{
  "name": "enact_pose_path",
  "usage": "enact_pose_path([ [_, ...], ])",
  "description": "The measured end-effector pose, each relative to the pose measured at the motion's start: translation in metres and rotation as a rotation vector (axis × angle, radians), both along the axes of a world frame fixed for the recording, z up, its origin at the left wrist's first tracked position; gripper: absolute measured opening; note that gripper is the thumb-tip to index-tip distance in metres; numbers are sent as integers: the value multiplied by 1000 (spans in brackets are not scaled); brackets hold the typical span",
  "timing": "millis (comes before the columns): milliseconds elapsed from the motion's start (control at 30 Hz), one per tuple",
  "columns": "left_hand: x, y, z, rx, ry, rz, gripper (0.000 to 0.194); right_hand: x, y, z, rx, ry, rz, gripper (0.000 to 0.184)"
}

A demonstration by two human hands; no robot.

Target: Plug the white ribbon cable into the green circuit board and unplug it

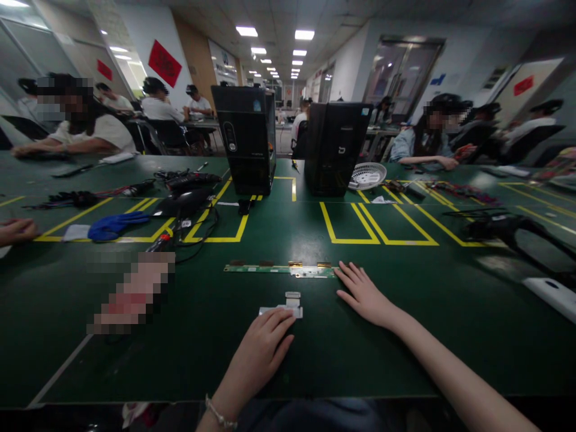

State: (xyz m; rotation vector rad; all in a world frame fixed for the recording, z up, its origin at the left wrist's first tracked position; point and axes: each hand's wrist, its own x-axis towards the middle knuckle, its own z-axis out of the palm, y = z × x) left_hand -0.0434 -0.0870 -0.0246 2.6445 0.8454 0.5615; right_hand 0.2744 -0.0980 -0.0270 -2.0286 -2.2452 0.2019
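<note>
My left hand lies palm down on a flat silver-white ribbon cable with a connector at its far end. Its fingers rest flat over the near left part of the cable and hide some of it. My right hand is spread flat on the table, its fingertips at the right end of a long, narrow green circuit board. Gold-coloured tabs stick out along the board's far edge, and its right half looks silvery. The board lies just beyond the ribbon cable, apart from it.
Two black computer towers stand at the table's far side, a white basket beside the right one. Leftward lie a blue glove and dark cables. A black frame is at right. Another person's hand shows at left.
</note>
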Motion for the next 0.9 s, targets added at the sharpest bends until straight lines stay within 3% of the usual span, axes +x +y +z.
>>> enact_pose_path([
  [133,1,1,1,-5,2,1,33,-33,11,1,9,4,66,69],
  [300,1,0,2,-14,13,10,34,-53,13,-6,60,-19,23,68],
  [600,3,-2,1,-3,36,10,34,-57,6,-7,139,-33,-2,63],
  [900,18,-5,9,53,108,1,42,-48,7,-1,202,36,230,52],
])
